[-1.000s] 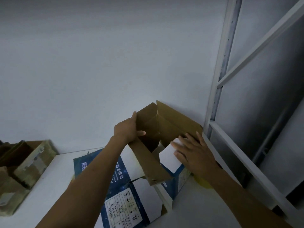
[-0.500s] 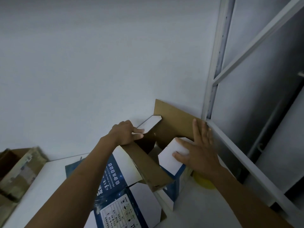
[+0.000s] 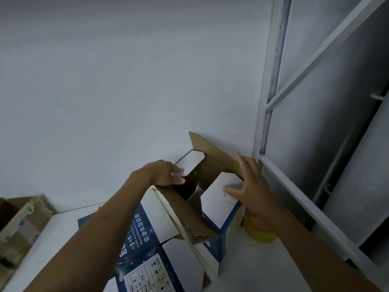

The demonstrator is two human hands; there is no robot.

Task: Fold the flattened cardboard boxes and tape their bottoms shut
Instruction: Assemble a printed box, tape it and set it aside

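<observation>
A blue and white cardboard box stands on the white table with its brown-lined flaps up. My left hand presses a short white flap inward at the far left corner, thumb along the box edge. My right hand is spread: the thumb lies on the opposite white flap and the straight fingers lean against the far brown flap, which stands against the wall. The near long flap hangs outward toward me. A yellow tape roll sits half hidden behind my right wrist.
Worn brown cardboard boxes are piled at the table's left edge. A white metal shelf frame rises right of the box, its lower rail running along the table's right side. A white wall stands directly behind.
The left short flap has gone from upright to folded inward under my left hand. My right hand slid up so its fingers lean on the far flap.
</observation>
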